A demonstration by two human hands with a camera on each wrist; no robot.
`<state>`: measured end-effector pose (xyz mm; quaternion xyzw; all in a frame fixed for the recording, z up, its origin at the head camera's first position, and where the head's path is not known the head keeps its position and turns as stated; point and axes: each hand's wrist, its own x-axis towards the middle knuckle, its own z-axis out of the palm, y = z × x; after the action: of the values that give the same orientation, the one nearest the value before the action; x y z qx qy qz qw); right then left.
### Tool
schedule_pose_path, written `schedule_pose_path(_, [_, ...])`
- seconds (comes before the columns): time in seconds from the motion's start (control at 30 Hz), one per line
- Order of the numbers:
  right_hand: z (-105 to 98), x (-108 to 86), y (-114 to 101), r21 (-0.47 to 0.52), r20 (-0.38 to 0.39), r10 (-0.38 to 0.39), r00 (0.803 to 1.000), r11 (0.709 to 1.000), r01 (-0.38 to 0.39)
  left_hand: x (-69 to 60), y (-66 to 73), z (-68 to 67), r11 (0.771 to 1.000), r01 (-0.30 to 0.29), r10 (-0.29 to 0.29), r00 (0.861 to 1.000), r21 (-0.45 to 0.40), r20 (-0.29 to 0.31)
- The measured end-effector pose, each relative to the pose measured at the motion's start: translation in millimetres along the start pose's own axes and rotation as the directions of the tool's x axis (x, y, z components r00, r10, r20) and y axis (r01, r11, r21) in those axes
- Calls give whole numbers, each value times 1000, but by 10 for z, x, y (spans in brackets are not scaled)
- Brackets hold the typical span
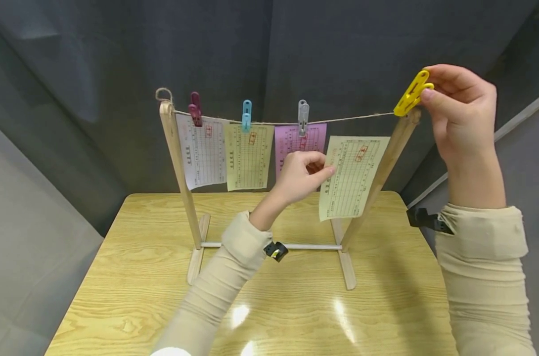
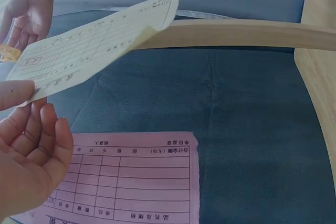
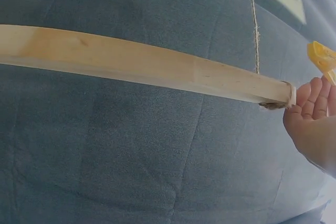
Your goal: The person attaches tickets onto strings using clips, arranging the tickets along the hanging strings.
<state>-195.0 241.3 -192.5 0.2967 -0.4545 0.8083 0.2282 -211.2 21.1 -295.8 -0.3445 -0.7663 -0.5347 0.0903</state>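
Observation:
My left hand [image 1: 302,173] pinches the left edge of a pale yellow-green printed form [image 1: 354,178], between thumb and fingers. In the left wrist view the form [image 2: 100,45] tilts away from that hand [image 2: 31,145], one corner curling. At the right end of the twine, my right hand [image 1: 463,109] holds a yellow clothespin [image 1: 413,94] by its handles, close to the top of the right post. The right wrist view has this clothespin [image 3: 323,59] cut off at its edge. The form's top edge lies below the twine [image 1: 358,117].
A white form [image 1: 202,153], a yellow form [image 1: 248,158] and a pink form [image 1: 291,138] hang from the twine by a maroon clothespin [image 1: 196,110], a blue one [image 1: 247,116] and a grey one [image 1: 302,118]. The wooden rack [image 1: 180,173] stands on a wood-grain table [image 1: 131,296] before dark curtains.

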Motion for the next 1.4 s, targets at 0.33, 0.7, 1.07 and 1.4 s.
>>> schedule_pose_path(0.33, [14,152,46,-104,49,57,997,993,-52,94,21,2,999,53,-53,998,-2,-37])
schedule_pose_path(0.7, [4,277,95,-203,129,113,985,976,-85,173,-2,0,994,105,-107,993,-33,-56])
schedule_pose_path(1.07, [7,321,115,-255,175,175,969,959,-127,210,-22,-11,989,142,-144,988,-36,-61])
schedule_pose_path(1.4, [41,400,101,-460,45,257,965,863,-208,235,-54,13,989,146,-147,987,-30,-58])
